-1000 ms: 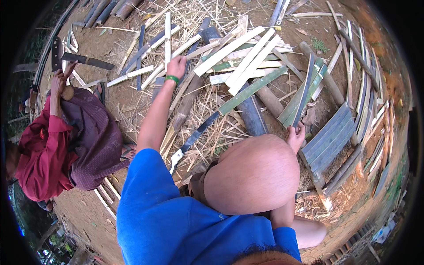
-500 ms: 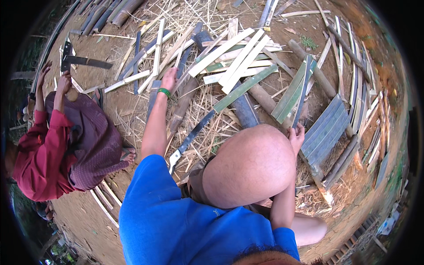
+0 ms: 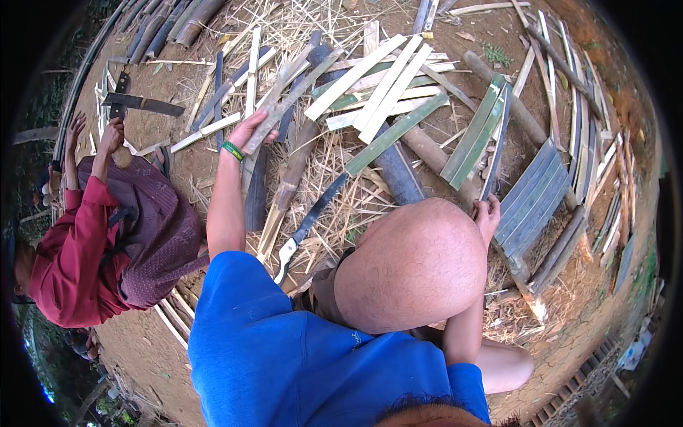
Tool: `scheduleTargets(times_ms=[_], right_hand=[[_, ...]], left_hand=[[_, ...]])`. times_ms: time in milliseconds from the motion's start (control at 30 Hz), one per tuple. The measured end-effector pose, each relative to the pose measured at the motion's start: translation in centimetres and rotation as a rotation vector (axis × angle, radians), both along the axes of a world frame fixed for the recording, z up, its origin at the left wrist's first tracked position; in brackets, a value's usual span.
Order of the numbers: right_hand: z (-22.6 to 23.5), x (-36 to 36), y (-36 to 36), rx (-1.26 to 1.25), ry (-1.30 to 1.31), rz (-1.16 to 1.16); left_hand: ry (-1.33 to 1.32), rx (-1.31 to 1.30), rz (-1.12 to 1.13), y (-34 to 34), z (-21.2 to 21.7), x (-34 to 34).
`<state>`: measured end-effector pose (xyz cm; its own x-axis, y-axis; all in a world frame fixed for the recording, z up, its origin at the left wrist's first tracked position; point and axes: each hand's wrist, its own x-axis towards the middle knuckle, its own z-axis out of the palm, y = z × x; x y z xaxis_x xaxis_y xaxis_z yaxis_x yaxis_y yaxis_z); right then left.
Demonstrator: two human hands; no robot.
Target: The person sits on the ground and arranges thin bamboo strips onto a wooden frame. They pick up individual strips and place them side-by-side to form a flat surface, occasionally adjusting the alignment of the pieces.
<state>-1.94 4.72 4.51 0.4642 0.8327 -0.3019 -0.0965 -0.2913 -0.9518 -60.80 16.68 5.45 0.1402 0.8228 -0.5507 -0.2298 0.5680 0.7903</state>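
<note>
A greyish split bamboo strip (image 3: 295, 96) is gripped near its lower end by my left hand (image 3: 252, 132), which wears a green wristband. The strip slants up to the right over other pieces. Beyond my raised knee, my right hand (image 3: 487, 215) has its fingers closed at the lower end of a narrow dark bamboo strip (image 3: 499, 139). That strip stands beside wider green bamboo slats (image 3: 475, 135). Between my hands lies a handsaw (image 3: 316, 211) with a pale handle, its tip meeting a green bamboo strip (image 3: 395, 136).
Pale bamboo strips (image 3: 390, 89) lie piled ahead, over round poles (image 3: 423, 156) and shavings. Dark slats (image 3: 530, 203) lean at the right. At the left a co-worker in a red shirt (image 3: 78, 267) sits with hands raised near a dark blade (image 3: 153, 105).
My left hand has moved slightly left and now holds the greyish bamboo strip, raised from the pile. My right hand stays at the narrow strip. The co-worker's dark blade has shifted slightly.
</note>
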Motion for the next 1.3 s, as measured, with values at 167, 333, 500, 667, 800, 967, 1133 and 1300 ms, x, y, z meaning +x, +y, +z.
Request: scheduleTargets(times_ms=[167, 333, 500, 667, 800, 967, 1133, 1300], right_hand=[[-1.0, -0.1, 0.0, -0.006, -0.030, 0.007], [-1.5, -0.8, 0.7, -0.015, -0.030, 0.079], [-1.5, -0.6, 0.6, -0.010, -0.036, 0.052], [-0.2, -1.4, 0.4, -0.006, -0.069, 0.045], [-0.8, 0.3, -0.1, 0.027, -0.162, 0.039], [1.9, 0.5, 0.8, -0.158, -0.514, -0.093], [-1.8, 2.6, 4.1, -0.081, -0.848, -0.163], [-2.6, 4.2, 5.5, -0.270, -0.838, -0.286]], left_hand=[[0.887, -0.362, -0.511, 1.3, -0.3, 2.5], [1.319, 0.298, -0.139, 4.7, -9.5, 1.4], [1.582, -0.002, -0.199, 6.5, -11.4, 5.9], [1.500, 0.020, -0.106, 6.4, -10.4, 2.5], [0.882, -0.002, 0.084, 6.5, -6.8, 0.4], [1.040, 0.181, 0.024, 3.7, -1.2, 2.9], [1.472, 0.565, 0.070, -0.7, 1.0, 3.1], [1.444, 0.609, 0.179, -1.7, 3.8, 7.7]])
